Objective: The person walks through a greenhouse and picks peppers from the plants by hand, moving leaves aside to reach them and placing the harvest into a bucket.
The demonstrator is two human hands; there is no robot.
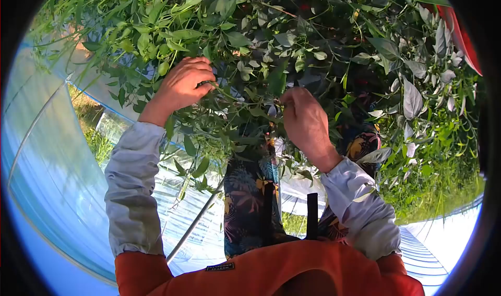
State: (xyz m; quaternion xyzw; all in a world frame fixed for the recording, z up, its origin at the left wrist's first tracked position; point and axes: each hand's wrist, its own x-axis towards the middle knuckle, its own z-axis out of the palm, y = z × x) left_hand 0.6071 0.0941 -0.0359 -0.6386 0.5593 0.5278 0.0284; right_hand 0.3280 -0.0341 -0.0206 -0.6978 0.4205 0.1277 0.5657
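Note:
My left hand (pixel 185 85) is closed at the left of the foliage, thumb and fingers pinched on a thin green stem (pixel 227 94) that runs toward the middle. My right hand (pixel 307 119) is closed too, its thumb and fingertips pressed together among the leaves; what lies between them is too small to make out. Around both hands grows a dense, leafy green plant (pixel 182 34). A small, rounded green fruit or bud (pixel 163 68) hangs just above my left wrist. Leaves hide some of the fingertips.
Clear plastic sheeting (pixel 57 155) curves along the left, with a thin hoop (pixel 36 119) across it. Patterned trousers (pixel 245 207) show below the foliage. Pale, drooping leaves (pixel 412 99) hang at the right, near a red object (pixel 462 38). Grass (pixel 433 191) grows at lower right.

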